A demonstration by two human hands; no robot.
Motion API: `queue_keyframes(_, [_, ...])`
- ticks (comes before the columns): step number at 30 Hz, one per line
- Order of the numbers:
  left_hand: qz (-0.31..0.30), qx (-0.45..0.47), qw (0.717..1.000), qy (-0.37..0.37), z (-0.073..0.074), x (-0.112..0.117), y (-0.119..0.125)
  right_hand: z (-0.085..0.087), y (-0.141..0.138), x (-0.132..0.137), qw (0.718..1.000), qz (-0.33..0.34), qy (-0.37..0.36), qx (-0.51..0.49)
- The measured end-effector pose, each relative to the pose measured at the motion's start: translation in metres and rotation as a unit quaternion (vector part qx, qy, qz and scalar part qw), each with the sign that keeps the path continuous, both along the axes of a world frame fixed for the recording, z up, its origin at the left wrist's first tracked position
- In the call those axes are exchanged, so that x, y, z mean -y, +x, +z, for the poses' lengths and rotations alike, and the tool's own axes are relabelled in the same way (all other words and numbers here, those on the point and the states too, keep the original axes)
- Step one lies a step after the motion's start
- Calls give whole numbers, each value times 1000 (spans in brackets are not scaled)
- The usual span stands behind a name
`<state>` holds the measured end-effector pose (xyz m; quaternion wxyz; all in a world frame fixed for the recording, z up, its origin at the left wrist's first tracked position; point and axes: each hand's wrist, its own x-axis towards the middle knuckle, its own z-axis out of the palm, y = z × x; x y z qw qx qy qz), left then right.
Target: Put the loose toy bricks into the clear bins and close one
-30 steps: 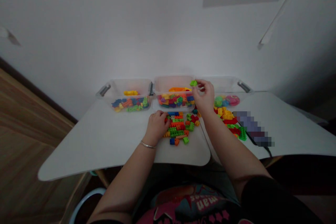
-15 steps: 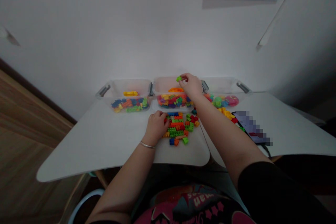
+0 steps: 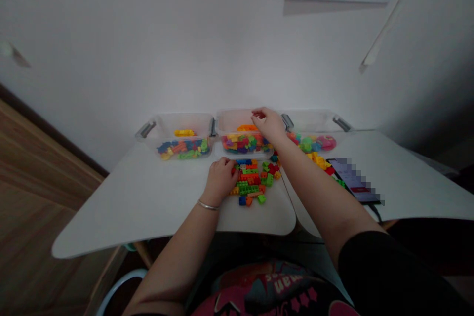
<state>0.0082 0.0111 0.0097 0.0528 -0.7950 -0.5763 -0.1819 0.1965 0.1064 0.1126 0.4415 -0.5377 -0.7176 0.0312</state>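
Over the middle clear bin (image 3: pixel 247 155), my right hand (image 3: pixel 267 122) hovers above its front wall with thumb and fingers apart and nothing visible between them. My left hand (image 3: pixel 221 177) rests on the table at the left side of the rows of colourful toy bricks (image 3: pixel 250 177). Its fingers are curled against a red toy brick (image 3: pixel 233 171), which they partly cover. Loose toy bricks lie around the rows: a green toy brick (image 3: pixel 261 199) and a blue toy brick (image 3: pixel 242 201) in front, several red and green ones at the right.
A left bin (image 3: pixel 185 123) and a right bin (image 3: pixel 314 121), both with coloured plastic pieces, flank the middle one along the wall. Yellow pieces (image 3: pixel 317 160) and a tablet-like device (image 3: pixel 353 182) lie beneath and beside my right forearm. Two white tables (image 3: pixel 166 192) meet at a seam.
The light green toy brick that was between my right fingertips is gone from them; the fingers have opened over the middle bin. My left hand has stayed in place.
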Motion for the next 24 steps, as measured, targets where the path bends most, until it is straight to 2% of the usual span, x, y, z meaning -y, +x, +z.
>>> queue_keyframes(2, [2, 0, 1000, -4, 0, 0, 0, -3, 4, 8, 998, 32, 51, -38])
queue_keyframes(5, [2, 1, 1000, 0, 0, 0, 0, -13, 12, 25, 989, 44, 117, -74])
queue_keyframes(8, [-1, 3, 1000, 6, -1, -1, 0, -32, 18, 43, 987, 71, 132, -58])
queue_keyframes(12, [-3, 7, 1000, 6, -2, -1, 0, -65, 21, 59, 986, 154, 47, 47])
queue_keyframes(16, [-4, 10, 1000, 6, -1, 0, 0, -93, 20, 68, 979, 131, -44, 153])
queue_keyframes(19, [-3, 8, 1000, 3, 0, 0, 1, -102, 19, 73, 971, 107, -69, 200])
queue_keyframes(24, [2, 3, 1000, 4, -1, -1, 1, -105, 20, 74, 968, 72, -72, 228])
